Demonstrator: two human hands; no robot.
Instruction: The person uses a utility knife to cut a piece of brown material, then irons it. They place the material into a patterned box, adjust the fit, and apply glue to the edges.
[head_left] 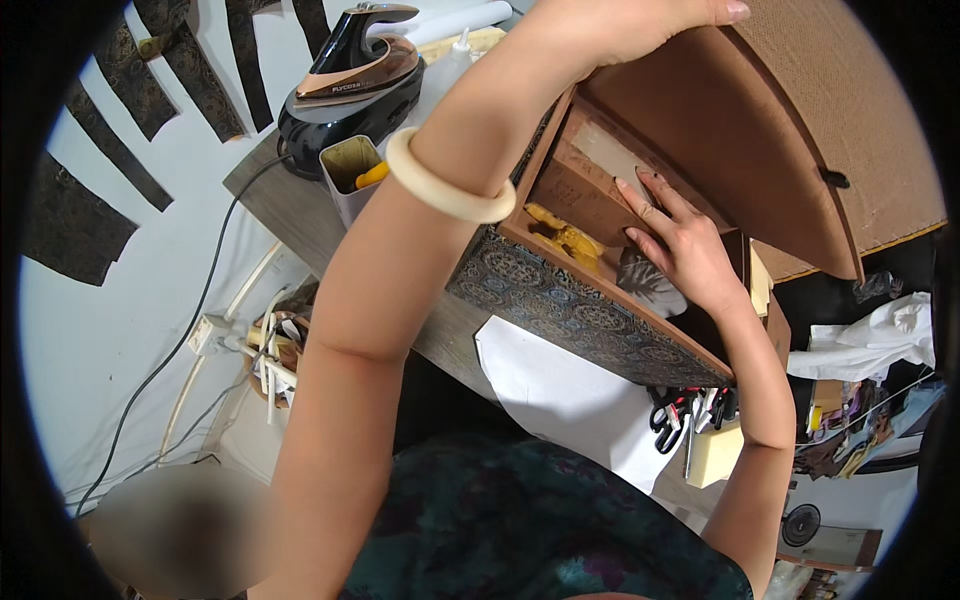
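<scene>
Head view: right fingers point(648, 212) spread, empty, inside box point(575, 305) with yellow item point(572, 241); left fingers point(737, 12) at flap point(700, 120), grip unclear

The place is looking like a small sewing or craft workshop: dark patterned strips point(75, 220) are hanging on the white wall point(160, 300) at ten o'clock, an iron point(362, 72) is resting on its base above the grey desk point(452, 335) at eleven, scissors point(662, 424) are clustering at four, and mixed cloth point(868, 430) is lying heaped beyond them.
</scene>
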